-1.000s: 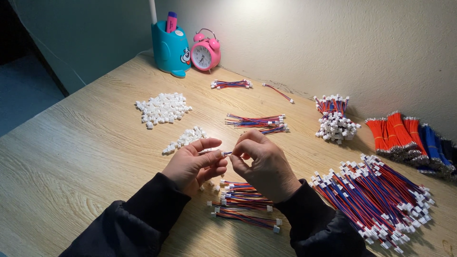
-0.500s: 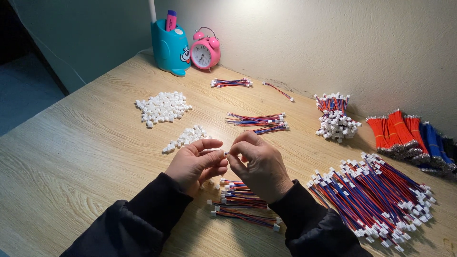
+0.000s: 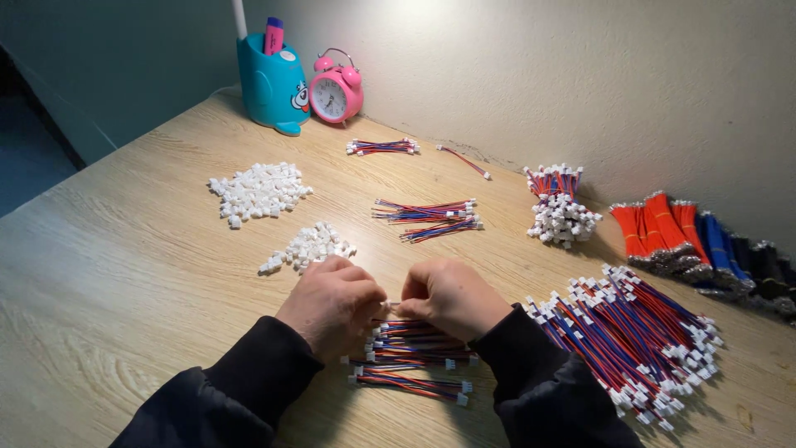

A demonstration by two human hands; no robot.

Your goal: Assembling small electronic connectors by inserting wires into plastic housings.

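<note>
Red-and-blue wire lead (image 3: 390, 305) sits pinched between the fingertips of the left hand (image 3: 332, 303) and the right hand (image 3: 452, 299), both closed on it with a tiny white part at the meeting point, too small to make out. Just under the fingers lies a stack of finished leads (image 3: 410, 357), with a far larger finished heap (image 3: 638, 332) out to the right. Beyond the fingers two piles of loose white connectors (image 3: 307, 246) and the unfitted red wire bundles (image 3: 659, 228) remain, so I judge much work is left.

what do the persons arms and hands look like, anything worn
Both arms are covered by long black sleeves of a soft, slightly fuzzy cloth, with plain cuffs that end at the wrists. The left sleeve and right sleeve match and show no marks or logos. The left hand and right hand are bare: no gloves, and no rings or watch in view.
</note>
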